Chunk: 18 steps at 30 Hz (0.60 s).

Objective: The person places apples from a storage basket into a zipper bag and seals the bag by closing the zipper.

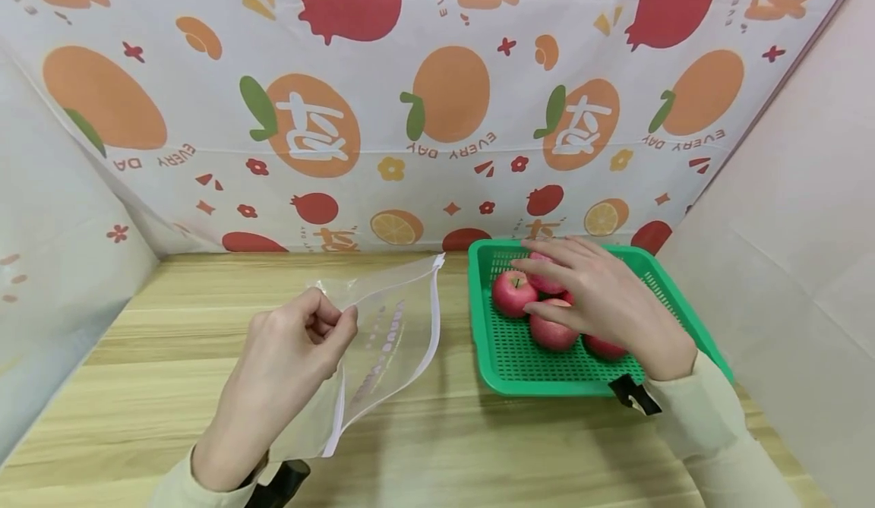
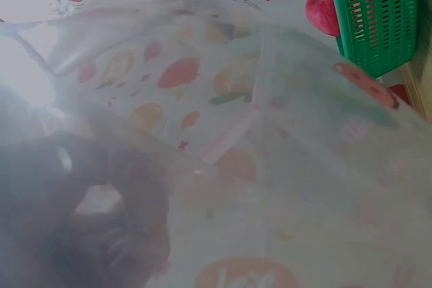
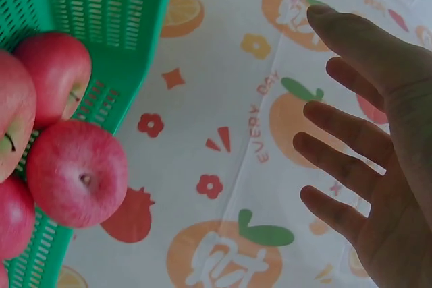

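My left hand [image 1: 273, 371] pinches the edge of a clear zip bag [image 1: 399, 341] between thumb and curled fingers. The bag's mouth gapes to the right, with white zip strips along it and a slider at the top corner. Over the green basket [image 1: 540, 388] hovers my right hand [image 1: 608, 295], its fingers spread and holding nothing. Several red apples lie in the basket, among them one at the left [image 1: 511, 294] and one nearer the front [image 1: 552, 332]; the right hand partly hides others. In the right wrist view, a gap separates the fingers from the apples [image 3: 77, 173].
A wooden table [image 1: 437, 447] lies under the bag and the basket. Behind it hangs a white sheet [image 1: 383, 136] printed with fruit, and pale side walls [image 1: 786, 250] stand at left and right. Clear film blurs most of the left wrist view.
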{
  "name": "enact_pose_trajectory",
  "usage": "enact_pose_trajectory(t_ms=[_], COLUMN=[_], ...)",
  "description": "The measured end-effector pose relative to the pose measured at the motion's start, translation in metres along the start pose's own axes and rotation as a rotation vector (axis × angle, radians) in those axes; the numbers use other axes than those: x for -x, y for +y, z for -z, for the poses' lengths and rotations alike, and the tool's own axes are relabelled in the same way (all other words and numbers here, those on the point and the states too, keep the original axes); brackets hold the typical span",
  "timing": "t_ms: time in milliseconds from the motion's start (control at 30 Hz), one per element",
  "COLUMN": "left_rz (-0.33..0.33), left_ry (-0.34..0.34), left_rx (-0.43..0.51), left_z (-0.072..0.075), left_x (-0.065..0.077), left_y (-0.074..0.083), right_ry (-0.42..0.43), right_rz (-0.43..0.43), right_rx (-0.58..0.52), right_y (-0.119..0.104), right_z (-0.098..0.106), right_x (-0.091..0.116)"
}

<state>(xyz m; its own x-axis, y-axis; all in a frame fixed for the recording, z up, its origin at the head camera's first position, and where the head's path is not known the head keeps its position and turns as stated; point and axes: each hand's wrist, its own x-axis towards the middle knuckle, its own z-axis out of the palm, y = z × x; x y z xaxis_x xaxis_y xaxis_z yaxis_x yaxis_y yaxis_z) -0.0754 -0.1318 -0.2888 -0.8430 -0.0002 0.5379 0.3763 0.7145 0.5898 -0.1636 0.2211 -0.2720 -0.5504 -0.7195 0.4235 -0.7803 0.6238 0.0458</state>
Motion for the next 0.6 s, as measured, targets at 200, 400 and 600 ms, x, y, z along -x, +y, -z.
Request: enact_pose_trajectory(t_ms=[200, 400, 600], left_rz=[0.015, -0.017, -0.073], left_ry=[-0.026, 0.002, 0.043], left_rx=[0.008, -0.018, -0.031], left_z=[0.0, -0.001, 0.0], left_x=[0.002, 0.004, 0.002], left_y=[0.001, 0.001, 0.0], right_ry=[-0.041, -0.116, -0.172], right_rz=[-0.046, -0.122, -0.193], right_rx=[0.018, 0.014, 0.01], right_y=[0.011, 0.023, 0.032], right_z=[-0.002, -0.001, -0.005], right_x=[0.003, 0.007, 0.008])
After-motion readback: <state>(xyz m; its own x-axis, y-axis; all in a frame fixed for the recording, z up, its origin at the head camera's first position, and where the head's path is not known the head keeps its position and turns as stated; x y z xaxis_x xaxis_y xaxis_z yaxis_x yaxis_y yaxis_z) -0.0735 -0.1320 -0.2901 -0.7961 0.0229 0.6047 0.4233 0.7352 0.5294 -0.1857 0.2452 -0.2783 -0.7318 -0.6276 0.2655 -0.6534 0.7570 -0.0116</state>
